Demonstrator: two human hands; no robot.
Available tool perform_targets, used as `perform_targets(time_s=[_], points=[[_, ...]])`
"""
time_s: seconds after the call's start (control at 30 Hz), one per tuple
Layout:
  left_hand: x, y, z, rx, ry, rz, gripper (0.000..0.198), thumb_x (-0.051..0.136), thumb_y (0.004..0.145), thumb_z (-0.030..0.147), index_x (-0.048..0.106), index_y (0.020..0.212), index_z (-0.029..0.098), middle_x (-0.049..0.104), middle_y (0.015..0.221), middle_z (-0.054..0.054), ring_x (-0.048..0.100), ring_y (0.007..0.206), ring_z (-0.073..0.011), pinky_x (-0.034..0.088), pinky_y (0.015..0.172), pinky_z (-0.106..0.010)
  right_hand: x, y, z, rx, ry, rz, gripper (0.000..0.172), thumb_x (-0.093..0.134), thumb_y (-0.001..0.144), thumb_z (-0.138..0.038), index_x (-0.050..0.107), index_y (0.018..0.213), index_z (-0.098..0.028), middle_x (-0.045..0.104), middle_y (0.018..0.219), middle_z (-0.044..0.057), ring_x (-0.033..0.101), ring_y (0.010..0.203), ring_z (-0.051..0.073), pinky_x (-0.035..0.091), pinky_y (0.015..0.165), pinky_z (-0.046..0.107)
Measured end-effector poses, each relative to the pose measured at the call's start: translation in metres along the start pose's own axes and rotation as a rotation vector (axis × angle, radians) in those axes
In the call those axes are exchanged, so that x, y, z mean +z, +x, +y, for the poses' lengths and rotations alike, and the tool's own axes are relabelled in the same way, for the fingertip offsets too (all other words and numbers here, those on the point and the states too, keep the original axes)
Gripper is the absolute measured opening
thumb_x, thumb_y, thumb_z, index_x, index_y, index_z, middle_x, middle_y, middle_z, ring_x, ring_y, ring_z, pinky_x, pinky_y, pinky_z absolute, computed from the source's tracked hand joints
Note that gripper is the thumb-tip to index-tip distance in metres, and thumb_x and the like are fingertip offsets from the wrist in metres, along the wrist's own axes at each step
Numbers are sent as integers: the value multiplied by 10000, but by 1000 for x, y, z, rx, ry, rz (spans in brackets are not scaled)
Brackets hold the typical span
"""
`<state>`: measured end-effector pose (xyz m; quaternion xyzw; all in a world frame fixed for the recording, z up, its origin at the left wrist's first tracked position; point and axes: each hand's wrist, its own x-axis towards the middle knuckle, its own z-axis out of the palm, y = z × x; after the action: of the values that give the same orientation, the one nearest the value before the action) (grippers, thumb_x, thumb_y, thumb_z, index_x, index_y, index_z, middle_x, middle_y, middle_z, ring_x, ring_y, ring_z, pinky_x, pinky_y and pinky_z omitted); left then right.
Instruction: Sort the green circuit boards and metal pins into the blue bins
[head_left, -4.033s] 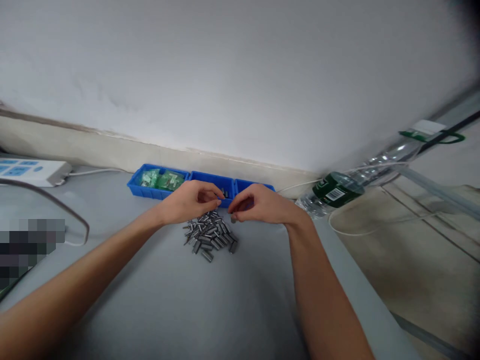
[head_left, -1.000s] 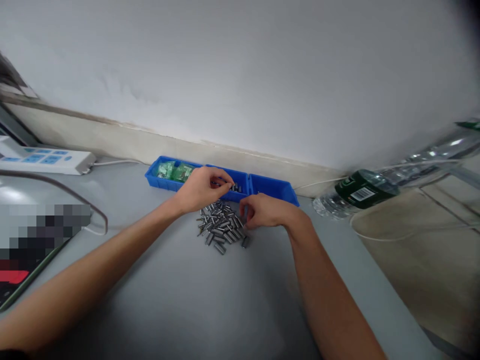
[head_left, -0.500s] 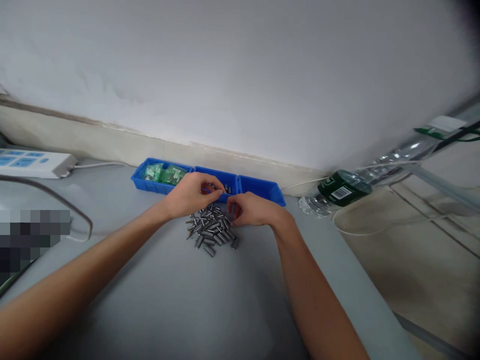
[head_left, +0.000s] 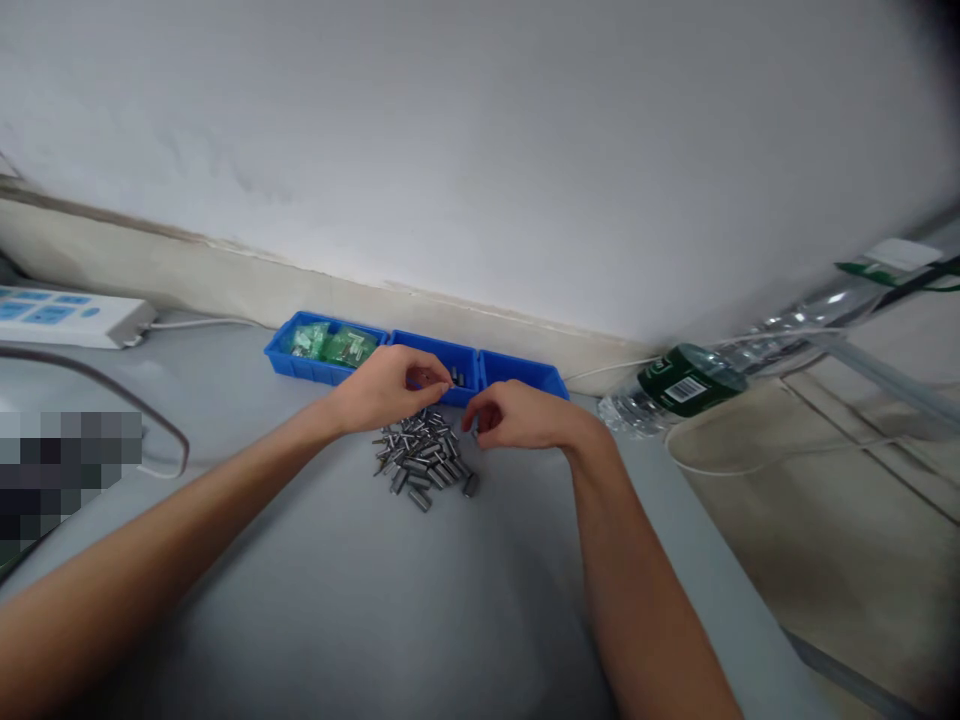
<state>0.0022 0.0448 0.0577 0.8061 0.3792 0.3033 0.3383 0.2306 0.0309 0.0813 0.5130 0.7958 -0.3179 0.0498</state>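
Observation:
A pile of small grey metal cylinders [head_left: 424, 465] lies on the grey table [head_left: 360, 600]. My left hand [head_left: 386, 388] hovers just behind the pile at the front of the middle blue bin [head_left: 466, 361], fingers pinched on a small metal cylinder. My right hand [head_left: 517, 415] rests at the pile's right edge, fingers curled in a pinch; what it holds is too small to make out. Several cylinders lie inside the middle bin.
Three blue bins stand in a row against the wall; the left bin [head_left: 287, 358] holds green packets, and the right bin [head_left: 536, 373] sits behind my right hand. A white power strip [head_left: 67, 315] and cable lie far left. A plastic bottle [head_left: 686, 385] lies on its side at right.
My right hand has lifted slightly from the pile's edge and shifted right. My left hand stays pinched by the middle bin. The camera view has swayed a little.

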Motion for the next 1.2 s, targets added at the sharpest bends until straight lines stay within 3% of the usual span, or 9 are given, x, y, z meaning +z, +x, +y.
perform_targets(time_s=[0.17,0.37,0.53,0.7,0.9,1.2], points=[[2,-1,-3,-60,-157,-79,188,675,871,318,724,992,183,778,827,-43,726,783,-195,564,717,-294,-7,-9,1,-143,377,214,224,763,780,-326,773,960,-194,783,927,47,731,894,217,553,782,312],[0,0,-3,-137,-479,-91,174,706,881,310,662,987,179,784,821,-52,751,799,-178,606,795,-322,-1,0,-10,-225,687,327,354,887,668,-415,722,885,-190,783,908,58,748,940,232,577,879,381],[0,4,-11,-162,-395,44,97,749,820,244,727,880,170,791,844,-60,757,816,-185,623,815,-325,2,6,-8,-147,478,397,243,827,703,-306,657,832,-189,718,798,19,695,798,181,535,741,301],[2,5,-21,-197,-215,202,174,744,818,245,794,974,187,811,905,-59,775,906,-236,637,858,-357,6,10,-3,20,65,183,170,781,694,-212,646,796,-192,688,759,8,628,698,161,438,612,267],[4,5,-23,-213,-234,221,324,711,826,223,768,1139,160,817,984,-77,775,992,-252,636,908,-366,17,18,-15,56,-47,100,165,770,693,-192,616,751,-191,652,695,-6,587,643,140,377,560,253],[-1,4,-11,-157,-124,199,186,662,835,229,793,957,181,813,936,-60,774,882,-230,628,838,-338,22,21,-18,25,-42,93,201,770,648,-146,656,811,-178,677,736,2,607,679,148,380,565,250]])
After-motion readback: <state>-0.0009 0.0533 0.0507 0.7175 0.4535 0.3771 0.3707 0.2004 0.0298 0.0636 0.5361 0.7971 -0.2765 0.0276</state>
